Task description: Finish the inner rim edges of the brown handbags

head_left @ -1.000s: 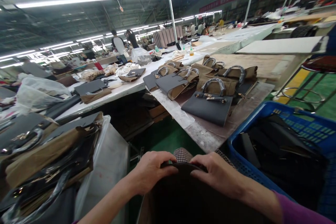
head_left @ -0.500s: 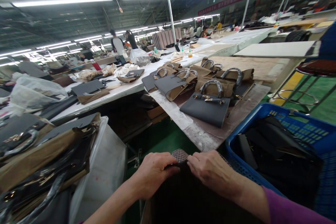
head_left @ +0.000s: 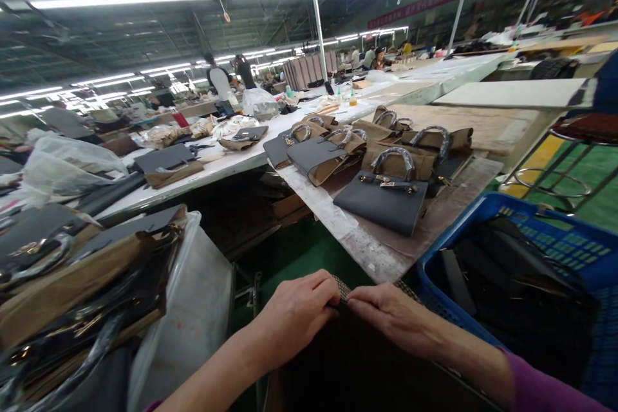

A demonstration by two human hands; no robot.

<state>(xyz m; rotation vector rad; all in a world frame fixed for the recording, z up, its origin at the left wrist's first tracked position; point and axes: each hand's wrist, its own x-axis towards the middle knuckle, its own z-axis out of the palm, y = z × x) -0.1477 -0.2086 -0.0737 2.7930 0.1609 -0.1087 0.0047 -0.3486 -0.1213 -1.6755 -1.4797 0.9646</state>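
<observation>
"Pinching what, was the left hand [head_left: 304,315]?"

"The upper edge of a broad, dark brown-black, sheet-like piece [head_left: 362,360], with fingers curled over it and the thumb below. That piece was just left of the blue plastic basket with slotted walls [head_left: 574,238]."

"And the right hand [head_left: 393,315]?"

"It nipped the same edge between thumb and fingers, nearer the basket and close beside the other hand. Whether the two hands touched, I couldn't tell."

"What was inside the basket?"

"Black, leather-like pieces [head_left: 521,277], heaped together."

"And beyond it?"

"To its left, a dark grey handbag with a brown upper part and plastic-wrapped handle [head_left: 381,199] lay on a stained, pale board [head_left: 379,261], more bags behind it. Straight beyond the basket stood a metal-legged stool with a dark red seat [head_left: 586,125]."

"Farther left?"

"Well apart from the basket, a whitish plastic bin [head_left: 197,309], piled with grey and brown bags [head_left: 82,290]."
</observation>
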